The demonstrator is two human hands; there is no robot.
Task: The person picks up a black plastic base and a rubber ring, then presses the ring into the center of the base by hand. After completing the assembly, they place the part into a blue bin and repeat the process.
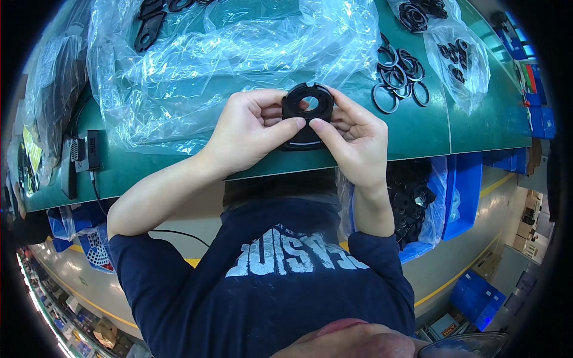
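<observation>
Between both hands, above the table's near edge, I hold a black plastic part with a round hole [324,102] through its upper half and a notched rim at the top. My left hand [253,122] grips its left side, with the thumb pressed on the front below the hole. On the other side my right hand [352,128] does the same, its thumb almost meeting the left one. Fingers behind the part are mostly hidden. A loose heap of black rings [385,98] lies on the table to the right of my right hand.
Clear plastic bagging [179,77] spreads over the green table [418,134], with black parts [149,30] at the far left. Another clear bag [471,83] holds small black pieces. Below the table's edge at right stands a blue bin [462,206] beside many black parts [409,203].
</observation>
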